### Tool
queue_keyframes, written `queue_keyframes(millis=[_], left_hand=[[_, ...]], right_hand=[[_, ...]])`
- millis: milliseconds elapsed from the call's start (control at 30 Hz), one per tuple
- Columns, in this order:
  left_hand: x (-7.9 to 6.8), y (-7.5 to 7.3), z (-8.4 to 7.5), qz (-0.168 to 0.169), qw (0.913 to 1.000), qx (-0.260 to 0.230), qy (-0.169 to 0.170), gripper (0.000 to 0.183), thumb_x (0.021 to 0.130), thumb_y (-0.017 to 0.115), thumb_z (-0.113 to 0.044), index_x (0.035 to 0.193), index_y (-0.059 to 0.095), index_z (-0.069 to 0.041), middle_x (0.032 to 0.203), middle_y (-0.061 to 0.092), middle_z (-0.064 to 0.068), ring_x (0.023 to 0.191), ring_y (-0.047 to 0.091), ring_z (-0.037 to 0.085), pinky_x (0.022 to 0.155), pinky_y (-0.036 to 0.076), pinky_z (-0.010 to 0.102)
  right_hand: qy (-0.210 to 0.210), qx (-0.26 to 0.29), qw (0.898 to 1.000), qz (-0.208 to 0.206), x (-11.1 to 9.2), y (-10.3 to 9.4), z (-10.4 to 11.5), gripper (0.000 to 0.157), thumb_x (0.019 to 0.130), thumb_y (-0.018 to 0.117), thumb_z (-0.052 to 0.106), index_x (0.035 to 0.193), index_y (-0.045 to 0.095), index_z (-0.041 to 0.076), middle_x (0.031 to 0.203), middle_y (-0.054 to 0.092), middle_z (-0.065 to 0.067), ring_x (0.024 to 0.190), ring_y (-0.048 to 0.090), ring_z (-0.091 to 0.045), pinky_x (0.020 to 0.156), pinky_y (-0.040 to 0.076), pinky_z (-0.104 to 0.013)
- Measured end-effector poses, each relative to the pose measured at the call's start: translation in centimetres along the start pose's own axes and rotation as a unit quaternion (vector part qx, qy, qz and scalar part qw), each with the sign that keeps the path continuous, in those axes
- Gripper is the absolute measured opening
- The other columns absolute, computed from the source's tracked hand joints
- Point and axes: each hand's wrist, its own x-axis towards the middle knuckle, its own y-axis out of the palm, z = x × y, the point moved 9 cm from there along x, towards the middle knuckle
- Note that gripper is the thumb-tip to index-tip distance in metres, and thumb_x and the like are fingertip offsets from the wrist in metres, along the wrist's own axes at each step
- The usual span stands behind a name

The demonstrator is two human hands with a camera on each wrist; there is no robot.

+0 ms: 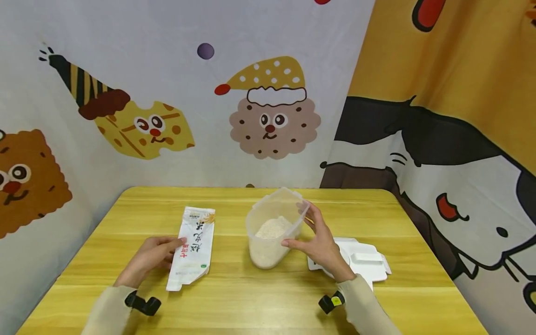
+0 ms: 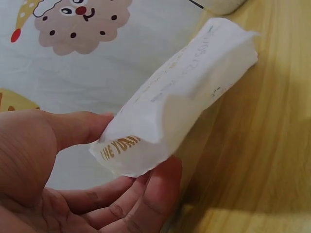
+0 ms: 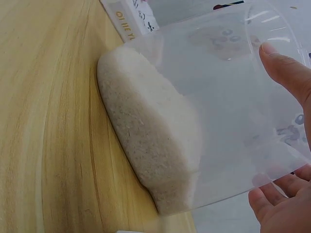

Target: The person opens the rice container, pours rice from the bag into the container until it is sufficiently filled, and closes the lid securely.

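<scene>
On the table (image 1: 234, 307), our right hand (image 1: 322, 244) grips one clear container (image 1: 272, 207) of white grains (image 1: 274, 228) near its top, and to its left our left hand (image 1: 152, 258) pinches one paper packet (image 1: 194, 246). If we pull the container unevenly, we judge it could tip and spill; we count also one white plastic piece (image 1: 370, 265) and two hands.

Plastic and wood grain
A smooth, translucent plastic tub (image 3: 223, 121); a creased, matt packet (image 1: 196, 260), seemingly paper — and a wood-grained table (image 1: 251, 302) with a soft sheen.
</scene>
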Motion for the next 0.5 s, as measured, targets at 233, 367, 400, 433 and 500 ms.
queue_keyframes(millis=[233, 367, 400, 433, 500], left_hand=[[-0.2, -0.2, 0.0, -0.008, 0.9998, 0.016, -0.001, 0.075, 0.099, 0.066, -0.044, 0.143, 0.047, 0.013, 0.109, 0.073, 0.017, 0.083, 0.069, 0.015, 0.070, 0.061, 0.031], [-0.7, -0.4, -0.4, -0.015, 0.9994, 0.033, 0.000, 0.076, 0.097, 0.068, -0.045, 0.144, 0.047, 0.012, 0.115, 0.071, 0.020, 0.087, 0.068, 0.017, 0.071, 0.061, 0.032], [-0.8, -0.5, -0.6, -0.016, 0.9991, 0.039, 0.001, 0.077, 0.097, 0.068, -0.046, 0.144, 0.047, 0.012, 0.118, 0.070, 0.021, 0.089, 0.068, 0.019, 0.072, 0.061, 0.033], [-0.9, -0.6, -0.7, -0.019, 0.9986, 0.049, 0.002, 0.078, 0.097, 0.068, -0.047, 0.144, 0.046, 0.012, 0.121, 0.068, 0.023, 0.092, 0.068, 0.021, 0.072, 0.061, 0.033], [-1.2, -0.8, -1.0, -0.024, 0.9973, 0.069, 0.005, 0.081, 0.096, 0.067, -0.049, 0.145, 0.045, 0.012, 0.129, 0.063, 0.028, 0.099, 0.066, 0.026, 0.074, 0.061, 0.033]], right_hand=[[-0.005, -0.002, 1.000, 0.001, 0.1, 0.1, 0.1, 0.112, 0.072, 0.095, 0.032, 0.160, 0.026, 0.028, 0.162, 0.038, 0.005, 0.152, 0.036, -0.025, 0.126, 0.031, -0.048], [-0.005, -0.002, 1.000, 0.001, 0.1, 0.1, 0.0, 0.112, 0.072, 0.095, 0.032, 0.160, 0.026, 0.028, 0.162, 0.038, 0.005, 0.152, 0.036, -0.024, 0.126, 0.031, -0.047], [-0.005, -0.001, 1.000, 0.001, 0.1, 0.1, 0.0, 0.112, 0.072, 0.095, 0.032, 0.160, 0.026, 0.028, 0.162, 0.038, 0.005, 0.152, 0.036, -0.024, 0.126, 0.031, -0.047], [-0.005, -0.001, 1.000, 0.001, 0.1, 0.1, 0.0, 0.112, 0.072, 0.095, 0.032, 0.160, 0.026, 0.028, 0.162, 0.038, 0.005, 0.152, 0.036, -0.024, 0.126, 0.031, -0.047], [-0.007, 0.002, 1.000, 0.001, 0.2, 0.1, 0.1, 0.112, 0.072, 0.095, 0.032, 0.160, 0.026, 0.027, 0.162, 0.038, 0.005, 0.152, 0.035, -0.024, 0.126, 0.031, -0.048]])
